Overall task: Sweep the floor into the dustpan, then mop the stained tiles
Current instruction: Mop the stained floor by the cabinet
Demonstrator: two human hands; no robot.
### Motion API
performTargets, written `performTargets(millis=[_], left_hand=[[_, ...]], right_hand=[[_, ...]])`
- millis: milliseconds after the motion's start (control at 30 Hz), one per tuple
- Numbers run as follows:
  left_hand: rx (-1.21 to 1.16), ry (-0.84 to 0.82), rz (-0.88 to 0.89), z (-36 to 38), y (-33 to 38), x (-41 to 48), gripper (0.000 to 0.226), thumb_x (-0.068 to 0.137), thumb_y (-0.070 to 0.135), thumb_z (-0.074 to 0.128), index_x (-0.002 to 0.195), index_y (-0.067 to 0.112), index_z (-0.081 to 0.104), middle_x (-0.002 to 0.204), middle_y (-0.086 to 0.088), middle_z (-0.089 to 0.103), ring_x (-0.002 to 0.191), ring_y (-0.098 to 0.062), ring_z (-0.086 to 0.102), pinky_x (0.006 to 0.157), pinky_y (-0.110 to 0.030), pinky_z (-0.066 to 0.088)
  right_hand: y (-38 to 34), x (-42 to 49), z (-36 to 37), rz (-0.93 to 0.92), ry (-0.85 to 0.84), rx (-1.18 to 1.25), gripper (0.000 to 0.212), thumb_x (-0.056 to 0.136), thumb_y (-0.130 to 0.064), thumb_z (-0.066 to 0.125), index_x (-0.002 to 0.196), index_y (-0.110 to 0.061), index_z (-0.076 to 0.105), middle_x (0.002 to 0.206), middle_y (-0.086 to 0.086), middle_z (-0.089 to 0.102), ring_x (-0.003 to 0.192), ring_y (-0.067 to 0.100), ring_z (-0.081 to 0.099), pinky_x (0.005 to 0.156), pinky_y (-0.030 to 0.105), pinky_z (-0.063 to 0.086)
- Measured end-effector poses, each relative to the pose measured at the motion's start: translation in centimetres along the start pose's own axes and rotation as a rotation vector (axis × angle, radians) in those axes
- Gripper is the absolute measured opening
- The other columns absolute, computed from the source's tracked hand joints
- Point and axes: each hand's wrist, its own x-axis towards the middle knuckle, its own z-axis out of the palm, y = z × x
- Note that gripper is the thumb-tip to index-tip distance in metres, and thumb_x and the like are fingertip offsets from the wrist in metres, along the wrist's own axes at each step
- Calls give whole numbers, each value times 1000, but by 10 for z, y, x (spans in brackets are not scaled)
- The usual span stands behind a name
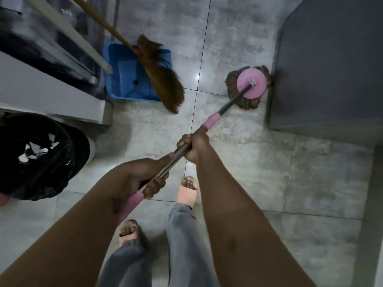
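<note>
The left hand and right hand both grip the steel-poled pink mop, its stringy head at two o'clock against the grey cabinet. Swinging toward eleven o'clock could knock over the brown straw broom in the blue plastic dustpan.

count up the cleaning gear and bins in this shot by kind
mop: 1
broom: 1
dustpan: 1
bin: 1
total: 4
</note>
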Motion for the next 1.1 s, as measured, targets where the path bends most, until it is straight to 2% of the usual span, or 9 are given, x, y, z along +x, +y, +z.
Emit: performTargets(millis=[200, 267, 367, 433, 533, 700, 867, 967, 1100], left_hand=[[-108, 26, 195, 50, 123, 22, 58, 89, 71, 40, 67, 17, 37, 42, 4, 33, 28, -6, 26, 33, -9, 23], [-143, 6, 178, 53, 147, 21, 59, 88, 73, 37, 67, 18, 36, 42, 5, 32, 28, -6, 26, 31, -9, 25], [-149, 1, 131, 42, 148, 12, 60, 87, 75, 37, 67, 18, 36, 43, 5, 32, 29, -6, 26, 31, -10, 26], [-140, 16, 107, 33, 131, 6, 60, 88, 74, 37, 67, 18, 37, 44, 4, 32, 31, -7, 26, 32, -11, 25], [-134, 14, 89, 22, 94, -4, 60, 89, 73, 35, 68, 17, 38, 45, 3, 32, 32, -8, 26, 35, -13, 25], [-146, -9, 54, 8, 21, -22, 60, 87, 74, 39, 70, 17, 40, 49, 2, 32, 35, -10, 26, 37, -15, 26], [-109, 2, -2, -7, -61, -47, 61, 84, 76, 41, 70, 17, 40, 49, 2, 31, 35, -10, 25, 36, -15, 27], [-63, 13, -35, -19, -118, -67, 61, 85, 74, 41, 69, 16, 40, 50, 1, 32, 35, -11, 26, 36, -14, 27], [29, 40, -99, -41, -191, -95, 60, 83, 74, 45, 65, 17, 41, 50, 0, 34, 36, -12, 30, 38, -16, 29]], right_hand=[[-143, 34, 26, -74, -18, -180, 68, 82, -82, 22, 75, -15, 33, 37, -1, 27, 26, 13, 31, 36, 19, 40], [-165, 37, 37, -66, -43, -214, 69, 80, -83, 21, 78, -15, 34, 39, -1, 26, 27, 13, 31, 36, 20, 40], [-160, 34, 48, -49, -69, -211, 70, 84, -81, 21, 78, -13, 35, 39, -1, 27, 26, 13, 31, 35, 19, 39], [-142, 29, 53, -33, -68, -190, 66, 88, -77, 20, 79, -13, 35, 42, -1, 26, 29, 13, 29, 35, 18, 37], [-103, 17, 53, -27, -69, -179, 62, 91, -73, 20, 95, -15, 43, 41, -1, 25, 32, 14, 27, 37, 17, 36], [-32, -7, 42, 49, -46, -183, 49, 97, -61, 25, 84, -16, 36, 48, -1, 27, 39, 15, 29, 44, 19, 37], [53, -38, 32, 83, -45, -123, 55, 93, -67, 27, 75, -16, 34, 43, -1, 29, 31, 15, 29, 44, 20, 39], [117, -59, 26, 84, -36, -71, 56, 93, -67, 29, 74, -15, 35, 40, 0, 32, 27, 16, 31, 38, 17, 38], [204, -91, 20, 148, -55, 39, 55, 93, -67, 28, 77, -15, 36, 43, -1, 33, 34, 16, 32, 44, 20, 39]])
